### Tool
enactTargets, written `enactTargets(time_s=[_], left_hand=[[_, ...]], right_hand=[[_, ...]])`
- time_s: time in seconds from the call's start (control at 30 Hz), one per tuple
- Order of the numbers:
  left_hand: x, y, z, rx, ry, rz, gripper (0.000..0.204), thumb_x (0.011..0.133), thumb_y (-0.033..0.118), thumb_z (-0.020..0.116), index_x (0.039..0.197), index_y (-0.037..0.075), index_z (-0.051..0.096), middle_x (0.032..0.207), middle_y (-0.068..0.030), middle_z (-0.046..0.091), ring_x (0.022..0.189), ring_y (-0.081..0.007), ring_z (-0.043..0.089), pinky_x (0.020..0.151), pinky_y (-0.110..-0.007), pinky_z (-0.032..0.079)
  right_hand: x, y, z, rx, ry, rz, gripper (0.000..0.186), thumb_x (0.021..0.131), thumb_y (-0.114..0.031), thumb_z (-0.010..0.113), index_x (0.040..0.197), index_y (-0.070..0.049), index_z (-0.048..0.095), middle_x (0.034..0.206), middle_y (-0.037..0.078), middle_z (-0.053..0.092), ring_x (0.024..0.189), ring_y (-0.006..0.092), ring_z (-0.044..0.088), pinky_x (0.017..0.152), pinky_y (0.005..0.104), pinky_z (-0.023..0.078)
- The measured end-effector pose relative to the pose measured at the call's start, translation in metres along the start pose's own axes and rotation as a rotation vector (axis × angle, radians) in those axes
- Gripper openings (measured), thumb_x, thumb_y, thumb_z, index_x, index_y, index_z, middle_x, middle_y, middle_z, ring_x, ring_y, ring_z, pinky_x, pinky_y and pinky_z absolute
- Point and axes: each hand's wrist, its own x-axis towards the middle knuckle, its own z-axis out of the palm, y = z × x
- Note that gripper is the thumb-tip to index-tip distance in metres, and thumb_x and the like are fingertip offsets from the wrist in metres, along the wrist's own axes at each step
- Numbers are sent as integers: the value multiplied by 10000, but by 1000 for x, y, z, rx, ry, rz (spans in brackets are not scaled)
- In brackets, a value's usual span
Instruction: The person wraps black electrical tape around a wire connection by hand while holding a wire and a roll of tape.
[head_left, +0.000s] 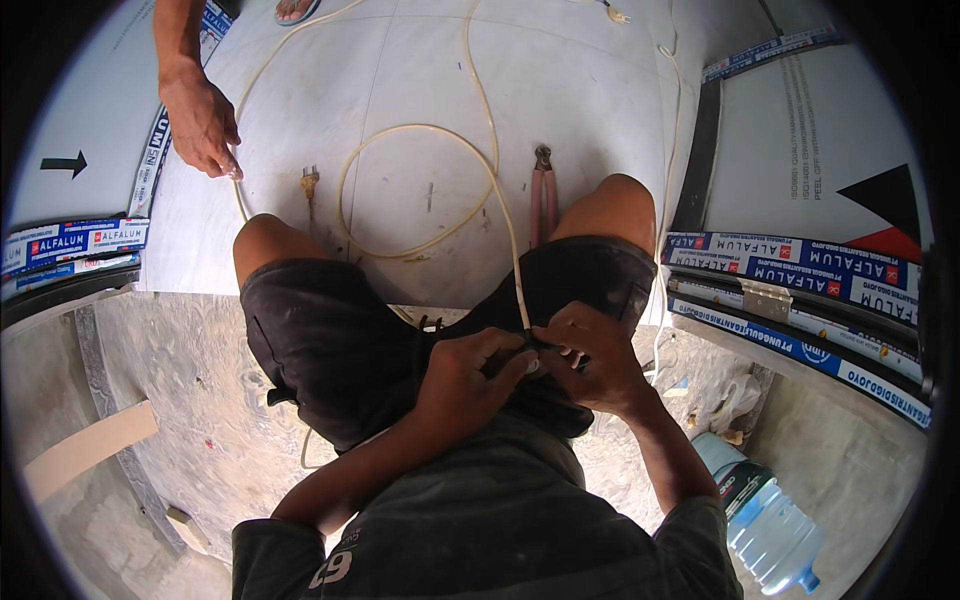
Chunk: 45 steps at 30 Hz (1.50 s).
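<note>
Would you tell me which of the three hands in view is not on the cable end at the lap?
The co-worker's hand at upper left; it touches the cream cable on the floor, while the left hand and right hand meet at the lap.

A pale sheet (pixel 560 70) is lying flat across the far floor, bearing a looping cream cable (pixel 425 130), red-handled pincers (pixel 543 200) and a small plug (pixel 310 183). On the near right, a clear water bottle (pixel 770 525) is lying on the grey floor (pixel 190 400).

Seated, knees apart, both forearms bent inward over lap. Left hand (pixel 470 375) and right hand (pixel 585 360) meet fingertip to fingertip, fingers curled, apparently pinching.
</note>
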Motion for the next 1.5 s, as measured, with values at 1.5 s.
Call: enactTargets(time_s=[1.5], left_hand=[[39, -16, -13, 217, 190, 556, 555, 750, -83, 802, 1276, 69, 713, 1276, -133, 676, 1099, -309, 712, 906, -377, 589]], right_hand=[[28, -8, -16, 247, 90, 239, 321, 897, -91, 760, 1201, -1, 709, 976, 100, 745, 857, 175, 740, 696, 301, 610]])
